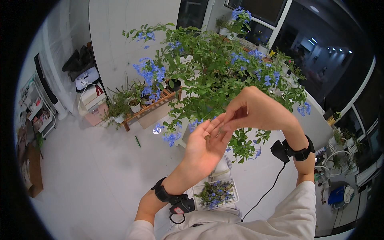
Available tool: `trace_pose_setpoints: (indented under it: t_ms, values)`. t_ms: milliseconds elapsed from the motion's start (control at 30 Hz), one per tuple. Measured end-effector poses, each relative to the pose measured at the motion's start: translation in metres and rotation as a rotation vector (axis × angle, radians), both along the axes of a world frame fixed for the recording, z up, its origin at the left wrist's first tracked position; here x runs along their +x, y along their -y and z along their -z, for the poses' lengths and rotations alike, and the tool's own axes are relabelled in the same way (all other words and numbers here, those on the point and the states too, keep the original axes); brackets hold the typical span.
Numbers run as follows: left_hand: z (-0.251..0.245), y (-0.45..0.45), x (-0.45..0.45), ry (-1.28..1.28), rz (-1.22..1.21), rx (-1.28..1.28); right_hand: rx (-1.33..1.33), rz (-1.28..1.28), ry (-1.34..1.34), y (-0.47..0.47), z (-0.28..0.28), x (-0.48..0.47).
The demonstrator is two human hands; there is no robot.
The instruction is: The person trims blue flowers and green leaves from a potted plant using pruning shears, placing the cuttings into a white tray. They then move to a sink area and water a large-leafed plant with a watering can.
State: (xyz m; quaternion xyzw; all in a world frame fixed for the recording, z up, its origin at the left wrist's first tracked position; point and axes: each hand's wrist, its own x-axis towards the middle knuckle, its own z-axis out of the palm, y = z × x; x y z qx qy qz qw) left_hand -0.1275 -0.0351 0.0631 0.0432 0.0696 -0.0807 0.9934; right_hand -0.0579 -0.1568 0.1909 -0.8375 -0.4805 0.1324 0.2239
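Observation:
My left hand [207,147] is turned palm up and cupped in front of the plant. Small brownish-green bits [208,137] seem to lie in its palm, too small to name surely. Over that palm bends my right hand [255,111], its thumb and fingertips drawn together at the left fingers. Whether anything is pinched there is hidden. Just beyond both hands spreads a large leafy plumbago shrub [207,69] with pale blue flower clusters [150,72]. Below, near my lap, a white mesh basket [235,192] holds plant clippings and blue flowers [214,195].
A wooden slatted bench [153,103] with potted plants stands left of the shrub. On the floor lies a green pen-like object [137,141]. A black cable [267,195] hangs from my right wrist device [282,150]. Windows [318,54] run along the right; a trolley [42,114] stands far left.

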Motion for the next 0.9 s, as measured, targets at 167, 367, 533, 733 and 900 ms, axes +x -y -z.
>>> trace_pose_setpoints:
  t_ms: [167,367,533,733,900]
  values:
    - [-0.001,0.005,-0.007,0.040,-0.001,0.086,-0.010,0.027,0.064,0.003,-0.003,-0.014]
    - [-0.002,0.005,-0.010,0.028,0.019,-0.048,0.125,0.150,0.089,0.021,-0.015,-0.011]
    - [0.004,0.004,-0.017,-0.006,0.104,-0.077,0.226,0.180,0.104,0.044,-0.011,-0.034]
    - [0.036,0.001,-0.033,-0.071,0.252,-0.027,0.112,0.103,0.072,0.078,0.014,-0.084]
    - [0.076,-0.010,-0.045,-0.191,0.323,0.015,0.110,0.155,-0.084,0.107,0.056,-0.113]
